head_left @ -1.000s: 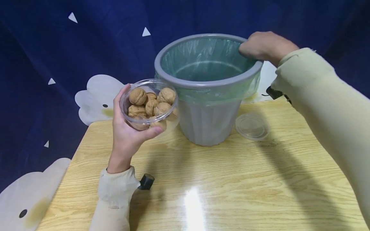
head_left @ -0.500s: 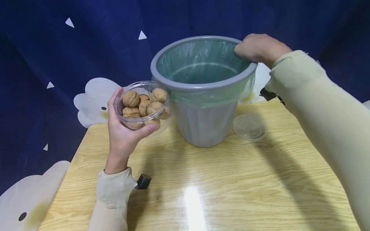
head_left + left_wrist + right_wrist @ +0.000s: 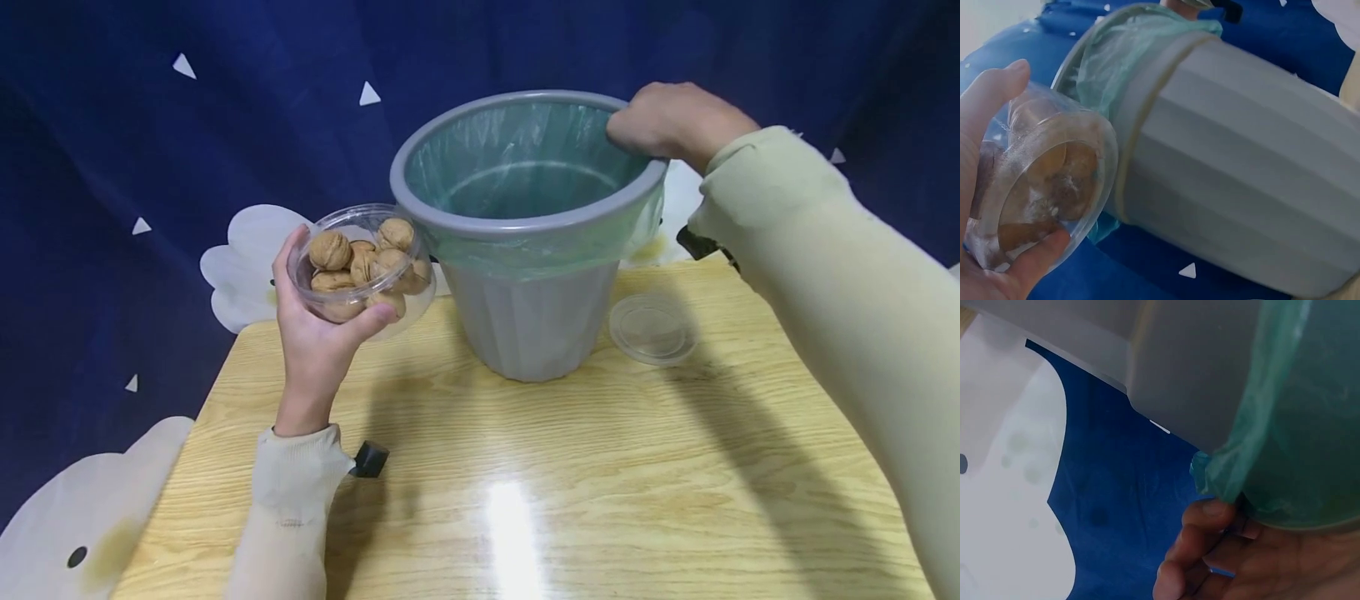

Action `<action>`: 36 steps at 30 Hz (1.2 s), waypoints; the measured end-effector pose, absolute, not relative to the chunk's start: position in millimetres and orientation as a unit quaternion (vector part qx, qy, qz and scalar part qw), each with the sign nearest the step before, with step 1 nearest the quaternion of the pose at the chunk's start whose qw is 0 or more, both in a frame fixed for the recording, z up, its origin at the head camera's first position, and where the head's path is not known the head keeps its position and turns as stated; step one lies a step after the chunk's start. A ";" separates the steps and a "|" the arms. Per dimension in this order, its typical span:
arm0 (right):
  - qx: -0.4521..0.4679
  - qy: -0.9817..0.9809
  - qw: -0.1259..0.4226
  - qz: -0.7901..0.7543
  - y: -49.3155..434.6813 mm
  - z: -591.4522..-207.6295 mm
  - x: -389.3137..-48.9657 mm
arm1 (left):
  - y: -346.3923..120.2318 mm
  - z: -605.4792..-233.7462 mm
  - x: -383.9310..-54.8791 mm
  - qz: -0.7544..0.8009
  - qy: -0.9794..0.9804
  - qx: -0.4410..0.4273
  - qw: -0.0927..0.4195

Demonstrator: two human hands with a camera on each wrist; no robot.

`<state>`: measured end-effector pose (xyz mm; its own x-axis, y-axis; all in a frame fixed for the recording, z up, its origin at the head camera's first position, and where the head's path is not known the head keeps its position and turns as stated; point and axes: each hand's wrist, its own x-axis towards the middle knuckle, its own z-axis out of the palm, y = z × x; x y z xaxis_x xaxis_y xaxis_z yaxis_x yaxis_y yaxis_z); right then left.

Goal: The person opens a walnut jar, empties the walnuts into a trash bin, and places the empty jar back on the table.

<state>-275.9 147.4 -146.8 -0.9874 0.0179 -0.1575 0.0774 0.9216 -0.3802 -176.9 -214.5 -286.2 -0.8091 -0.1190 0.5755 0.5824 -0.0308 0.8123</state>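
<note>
My left hand [image 3: 315,346] holds a clear round plastic tub [image 3: 415,307], thumb at the near side and fingers around the far side. Several whole walnuts [image 3: 330,250] lie inside the tub, which has no lid on. Just to its right stands a grey trash can [image 3: 528,325], lined with a thin green plastic bag [image 3: 517,257] folded over the rim [image 3: 525,223]. My right hand [image 3: 678,123] grips that rim at the far right. In the right wrist view its fingers [image 3: 1200,528] curl beneath the bag's edge [image 3: 1235,465]. The tub overlaps the can's left edge in the head view.
A clear round lid [image 3: 652,329] lies on the wooden table [image 3: 637,467], right of the can's base. Behind the table hangs a dark blue curtain [image 3: 480,42] with white shapes. A black wrist camera [image 3: 370,459] sticks out from the left sleeve.
My left hand has drawn the tub of walnuts a little to the left. The can's top and my right hand on its rim have shifted slightly left too.
</note>
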 end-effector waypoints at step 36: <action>0.011 0.975 0.070 -0.209 129.9 -156.3 -277.7 | -242.9 -222.5 -185.2 -0.615 -0.715 -0.163 0.288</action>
<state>-277.7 129.9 -156.3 -0.9899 -0.0081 -0.1414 0.0506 0.9123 -0.4065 -185.2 -242.9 -222.5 -0.7808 -0.1208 0.6129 0.5880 0.1893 0.7864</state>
